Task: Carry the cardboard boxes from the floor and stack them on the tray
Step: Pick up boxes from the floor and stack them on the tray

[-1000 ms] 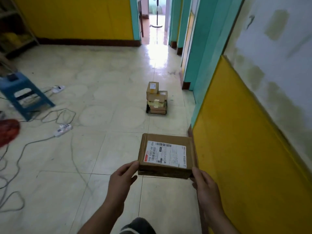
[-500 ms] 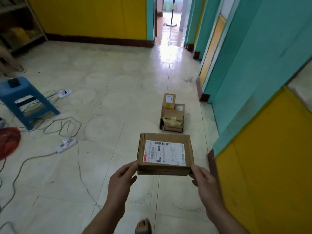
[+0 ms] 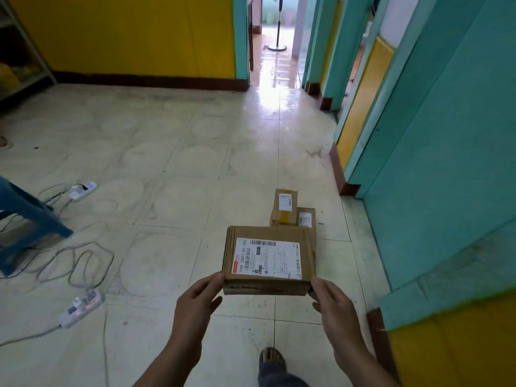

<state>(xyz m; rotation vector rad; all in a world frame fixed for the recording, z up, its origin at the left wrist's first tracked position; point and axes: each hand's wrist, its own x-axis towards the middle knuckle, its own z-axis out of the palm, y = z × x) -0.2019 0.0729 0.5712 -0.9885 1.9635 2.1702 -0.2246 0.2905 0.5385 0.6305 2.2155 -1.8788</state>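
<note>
Far left of the fingers, a stool (image 3: 28, 219) and a strip (image 3: 82, 304) with cable (image 3: 92, 263) looped across the floor (image 3: 181, 177); all of it well apart from the walking line, so no trip risk there, I'd say. Now the left hand (image 3: 195, 303): it grips the box (image 3: 269, 261) at its near left corner, thumb up against the edge, fingers curled underneath; the weight seems to sit on the fingers while the thumb steadies. The box rides flat between the two hands, label up, off the floor; a level hold, likely so it can go straight down onto the pile. Just beyond the fingertips, past the box's far edge, the stack (image 3: 284, 208) peeps out; one parcel on top and a lower one just beside it to the right. The tray is hidden behind the carried box; how much room is left, I cannot tell. The right hand (image 3: 332, 305) mirrors the left at the near right corner, thumb on the edge, fingers under. Below it, a foot (image 3: 270, 358) steps forward; further right, the wall (image 3: 432, 191) runs close, so the approach looks tight on that side.
</note>
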